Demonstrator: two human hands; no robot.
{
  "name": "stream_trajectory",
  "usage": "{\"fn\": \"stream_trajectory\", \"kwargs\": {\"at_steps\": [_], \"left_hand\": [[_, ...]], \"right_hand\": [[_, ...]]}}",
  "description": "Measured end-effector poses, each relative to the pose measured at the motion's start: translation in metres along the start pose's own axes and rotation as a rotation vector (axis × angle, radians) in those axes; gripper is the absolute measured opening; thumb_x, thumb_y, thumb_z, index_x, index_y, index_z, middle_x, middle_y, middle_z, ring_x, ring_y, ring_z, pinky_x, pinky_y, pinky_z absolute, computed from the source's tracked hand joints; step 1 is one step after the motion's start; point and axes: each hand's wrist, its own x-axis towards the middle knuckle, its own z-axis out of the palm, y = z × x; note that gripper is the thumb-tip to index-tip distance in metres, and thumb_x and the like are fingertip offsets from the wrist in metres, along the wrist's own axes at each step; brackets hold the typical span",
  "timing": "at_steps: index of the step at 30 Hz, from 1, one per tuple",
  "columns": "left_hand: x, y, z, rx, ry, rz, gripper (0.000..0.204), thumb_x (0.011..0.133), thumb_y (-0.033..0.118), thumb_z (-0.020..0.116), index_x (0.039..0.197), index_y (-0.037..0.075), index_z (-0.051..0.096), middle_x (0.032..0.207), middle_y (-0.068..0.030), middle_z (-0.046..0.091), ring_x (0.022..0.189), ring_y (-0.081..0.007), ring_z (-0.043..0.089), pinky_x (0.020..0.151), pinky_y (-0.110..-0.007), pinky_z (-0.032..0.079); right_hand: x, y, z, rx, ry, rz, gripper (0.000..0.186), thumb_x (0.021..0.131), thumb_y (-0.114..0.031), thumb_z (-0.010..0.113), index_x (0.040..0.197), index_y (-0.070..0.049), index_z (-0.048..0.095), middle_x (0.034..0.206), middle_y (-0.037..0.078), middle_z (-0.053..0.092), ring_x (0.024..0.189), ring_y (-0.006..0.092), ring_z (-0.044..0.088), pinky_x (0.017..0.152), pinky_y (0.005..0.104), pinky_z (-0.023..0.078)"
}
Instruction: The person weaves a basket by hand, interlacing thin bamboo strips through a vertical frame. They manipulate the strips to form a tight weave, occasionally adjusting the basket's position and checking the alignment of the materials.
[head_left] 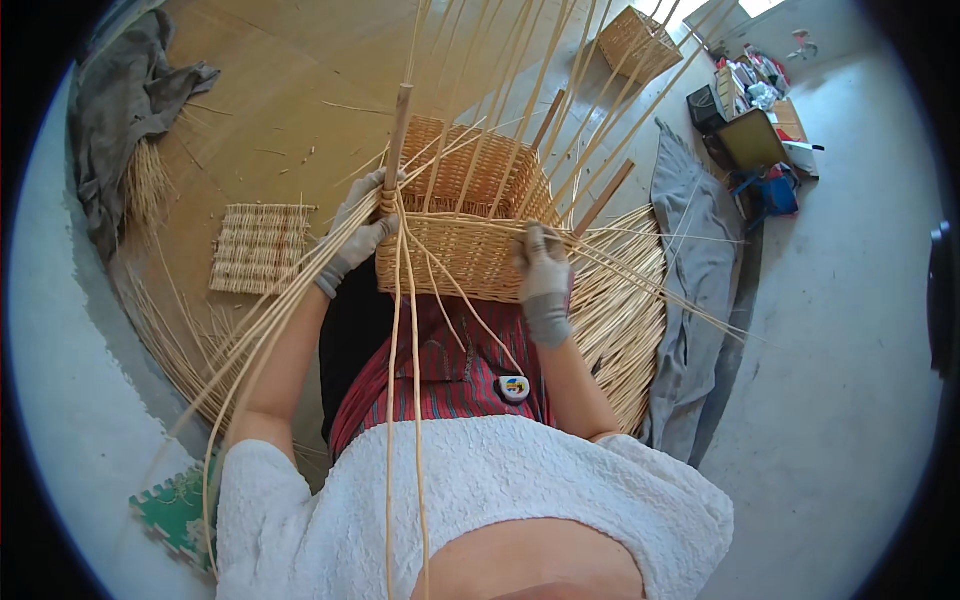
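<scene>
A wicker basket (490,258) is sitting in the centre of the frame, its front wall facing the person's lap. Pale upright canes (536,95) are rising from it toward the top edge, and a wooden post (398,130) is standing at its near left corner. The gloved left hand (360,232) is gripping that corner at the foot of the post, fingers closing around it, while a bunch of loose canes (310,275) is sweeping past toward the lower left. Two long canes (391,400) are hanging down the middle. The gloved right hand (544,268) is resting at the right end of the front rim with bent fingers; blur is hiding whether they are pinching a strand. Below, a red striped cloth (440,365) is covering the lap. Right of centre, a pile of canes (630,340) is lying beside a grey cloth (690,250). A woven panel (262,248) is lying at left of centre, a second grey cloth (125,100) is bunching at upper left, and another basket (637,47) is standing near the top.
</scene>
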Motion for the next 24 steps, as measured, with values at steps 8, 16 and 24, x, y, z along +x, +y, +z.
{"fn": "stream_trajectory", "kwargs": {"at_steps": [8, 16, 24], "left_hand": [[-0.001, -0.033, 0.029, -0.048, 0.286, 0.126, 0.051, 0.092, -0.001, 0.071, 0.14, 0.004, 0.055, 0.123, -0.0047, 0.057, 0.113, -0.0158, 0.058, 0.101, -0.029, 0.051], [0.0, -0.027, 0.042, -0.273, 0.526, 0.136, 0.056, 0.085, -0.002, 0.078, 0.136, -0.001, 0.055, 0.105, -0.003, 0.061, 0.093, -0.0111, 0.061, 0.08, -0.023, 0.058], [-0.043, -0.028, 0.085, 0.206, 0.358, 0.339, 0.032, 0.103, 0.013, 0.055, 0.131, 0.0, 0.054, 0.112, -0.0216, 0.069, 0.096, -0.0361, 0.067, 0.089, -0.047, 0.054]], "right_hand": [[0.036, -0.063, 0.198, -0.999, -0.273, -0.867, 0.059, 0.099, -0.006, 0.057, 0.154, -0.024, 0.044, 0.139, 0.024, 0.06, 0.105, 0.0325, 0.071, 0.093, 0.037, 0.056], [-0.02, 0.02, 0.035, -0.043, -0.392, -0.443, 0.033, 0.104, -0.015, 0.06, 0.134, -0.004, 0.055, 0.113, 0.013, 0.073, 0.095, 0.0175, 0.071, 0.069, 0.0322, 0.057], [0.005, -0.003, -0.012, -0.044, -0.071, 0.002, 0.015, 0.097, -0.015, 0.074, 0.111, -0.01, 0.071, 0.093, 0.002, 0.076, 0.078, 0.0119, 0.072, 0.056, 0.0226, 0.051]]}}
